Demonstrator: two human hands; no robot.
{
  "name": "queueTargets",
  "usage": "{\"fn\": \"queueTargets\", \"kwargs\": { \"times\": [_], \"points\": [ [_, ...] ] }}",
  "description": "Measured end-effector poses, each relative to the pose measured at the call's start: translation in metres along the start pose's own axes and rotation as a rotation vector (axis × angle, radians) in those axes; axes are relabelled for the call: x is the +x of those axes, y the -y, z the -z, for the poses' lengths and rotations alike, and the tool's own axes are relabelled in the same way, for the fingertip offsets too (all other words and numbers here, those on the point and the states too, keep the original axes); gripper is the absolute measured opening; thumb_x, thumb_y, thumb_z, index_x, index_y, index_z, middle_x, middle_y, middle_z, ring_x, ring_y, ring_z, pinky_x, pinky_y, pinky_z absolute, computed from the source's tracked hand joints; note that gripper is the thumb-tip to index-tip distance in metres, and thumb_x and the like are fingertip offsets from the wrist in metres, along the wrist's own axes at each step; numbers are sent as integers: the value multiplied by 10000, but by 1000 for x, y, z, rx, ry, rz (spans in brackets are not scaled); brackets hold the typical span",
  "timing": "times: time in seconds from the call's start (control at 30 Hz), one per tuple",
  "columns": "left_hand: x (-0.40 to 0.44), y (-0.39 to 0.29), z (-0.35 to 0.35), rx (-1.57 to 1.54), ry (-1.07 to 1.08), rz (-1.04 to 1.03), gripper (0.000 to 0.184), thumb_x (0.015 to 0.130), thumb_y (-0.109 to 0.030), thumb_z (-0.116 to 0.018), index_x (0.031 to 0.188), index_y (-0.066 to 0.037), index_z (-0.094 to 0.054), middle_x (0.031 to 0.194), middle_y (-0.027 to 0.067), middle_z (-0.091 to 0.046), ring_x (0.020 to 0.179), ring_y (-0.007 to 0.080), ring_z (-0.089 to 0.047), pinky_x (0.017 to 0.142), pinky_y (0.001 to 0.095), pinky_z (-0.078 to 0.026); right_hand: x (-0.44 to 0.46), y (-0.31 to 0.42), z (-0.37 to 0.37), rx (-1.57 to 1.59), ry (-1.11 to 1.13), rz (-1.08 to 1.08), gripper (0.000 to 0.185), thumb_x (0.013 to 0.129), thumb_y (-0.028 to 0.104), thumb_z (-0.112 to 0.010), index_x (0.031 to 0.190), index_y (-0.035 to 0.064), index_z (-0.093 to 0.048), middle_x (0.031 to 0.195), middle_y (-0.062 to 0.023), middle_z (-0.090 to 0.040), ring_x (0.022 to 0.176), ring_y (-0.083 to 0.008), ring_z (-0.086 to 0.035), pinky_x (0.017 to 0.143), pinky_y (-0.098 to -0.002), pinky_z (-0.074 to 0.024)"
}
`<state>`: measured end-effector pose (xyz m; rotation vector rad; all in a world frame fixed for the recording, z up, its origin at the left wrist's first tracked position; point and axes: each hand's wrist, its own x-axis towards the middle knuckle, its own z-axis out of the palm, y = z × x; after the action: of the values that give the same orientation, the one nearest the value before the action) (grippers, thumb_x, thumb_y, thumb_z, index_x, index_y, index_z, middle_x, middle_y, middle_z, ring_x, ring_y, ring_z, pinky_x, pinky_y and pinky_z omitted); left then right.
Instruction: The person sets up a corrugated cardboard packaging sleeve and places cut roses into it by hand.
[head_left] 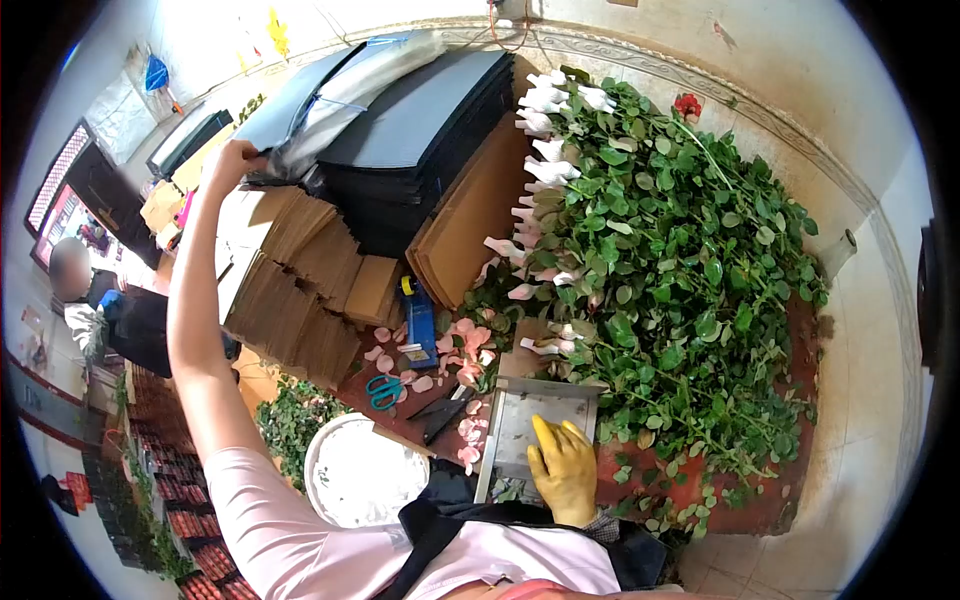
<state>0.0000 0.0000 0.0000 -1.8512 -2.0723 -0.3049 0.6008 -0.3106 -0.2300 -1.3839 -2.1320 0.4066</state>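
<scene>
My bare left hand (232,165) reaches far out to the upper left, its fingers closed on the near edge of a blue-grey sheet (290,105). Crumpled clear plastic film (345,110) lies beside that sheet, on top of a tall stack of dark sheets (415,120). My right hand (565,472), in a yellow glove, is over a metal tray (512,440) with its fingers stretched out and nothing in them. To the right of the tray lies a big pile of leafy rose stems (690,270), many blooms wrapped in white sleeves (550,172).
Stacked brown cardboard (300,270) stands left of the dark sheets. Teal scissors (384,391), a blue tape dispenser (421,330) and loose pink petals (466,343) lie on the red table (770,490). A white bucket (320,465) is below; another person (90,310) is at far left.
</scene>
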Motion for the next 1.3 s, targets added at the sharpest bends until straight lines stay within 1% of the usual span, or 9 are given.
{"fn": "queueTargets", "kwargs": {
  "times": [0.33, 0.53, 0.67, 0.77, 0.9, 1.07, 1.13, 1.23, 1.3],
  "points": [
    [-18, -124, 138, 612, -988, -186, 444, 880, -91, -583, 1264, -304, -645, 932, -22, -596, 828, 171, -647, 581, 298, -560, -7, 4, -1, 9, -58, 55, 366, 922, 119, -635, 1275, 27, -599, 1099, -136, -685, 1058, -269, -639, 1014, -412, -459],
    [-176, -350, 174, 150, 93, -509, 206, 941, -279, -582, 1052, -137, -682, 1113, 77, -647, 1026, 213, -634, 824, 364, -550, 33, -31, 56, 969, -88, 69, 569, 978, 260, -637, 1461, 36, -438, 1389, -154, -565, 1303, -267, -527, 1126, -386, -382],
    [-240, -404, 65, -9, -662, -1251, 232, 805, -187, -658, 1033, -230, -644, 1189, 72, -596, 1202, 273, -553, 1001, 442, -490, 100, 29, 146, 1109, -89, 207, 1094, 832, 626, -705, 1563, -7, -191, 1584, -240, -266, 1489, -329, -259, 1214, -429, -214],
    [-257, -426, 52, -223, -421, -1280, 495, 824, -184, -653, 1308, -230, -558, 1412, 145, -461, 1310, 363, -468, 1052, 492, -441, 133, 38, 154, 779, -430, -174, 351, 954, 305, -682, 1134, 9, -621, 1064, -74, -654, 889, -163, -604, 756, -306, -485],
    [-248, -379, 60, -1416, 770, -779, 640, 963, -334, -627, 1501, -110, -362, 1465, 188, -473, 1294, 363, -517, 1052, 514, -443, 110, 15, 199, 274, -864, 345, 180, 977, 131, -616, 1073, -11, -671, 1020, -111, -695, 881, -192, -639, 782, -318, -507],
    [-183, -291, 63, -2447, 269, 271, 1136, 875, -860, -122, 1503, 69, -306, 1552, 270, -340, 1450, 389, -309, 1216, 504, -201, 20, 39, 235, -360, -523, 707, 250, 896, 134, -604, 1118, 81, -707, 1142, -88, -708, 1118, -255, -650, 1062, -425, -471],
    [-112, -165, -54, -2546, 691, -571, 838, 987, -686, -359, 1323, 63, -529, 1240, 197, -644, 1144, 325, -615, 1028, 472, -467, 4, 37, 201, -338, -233, 810, 276, 866, 124, -604, 1125, 90, -693, 1127, -71, -705, 1114, -237, -646, 1078, -423, -456],
    [-127, -169, -54, -1901, -19, 670, 351, 968, -275, -681, 1188, -6, -633, 950, 61, -717, 858, 204, -680, 729, 324, -552, -29, -4, 130, -146, 56, 739, 329, 868, 162, -552, 1167, 103, -675, 1133, -73, -694, 1078, -284, -648, 1060, -456, -446],
    [-144, -186, -67, -1637, -24, 572, 276, 971, -195, -672, 1167, -1, -666, 987, 64, -721, 837, 203, -684, 750, 331, -547, -30, -9, 135, -28, 145, 718, 388, 812, 114, -569, 1188, 82, -658, 1126, -83, -696, 1053, -284, -652, 1047, -441, -456]
  ]
}}
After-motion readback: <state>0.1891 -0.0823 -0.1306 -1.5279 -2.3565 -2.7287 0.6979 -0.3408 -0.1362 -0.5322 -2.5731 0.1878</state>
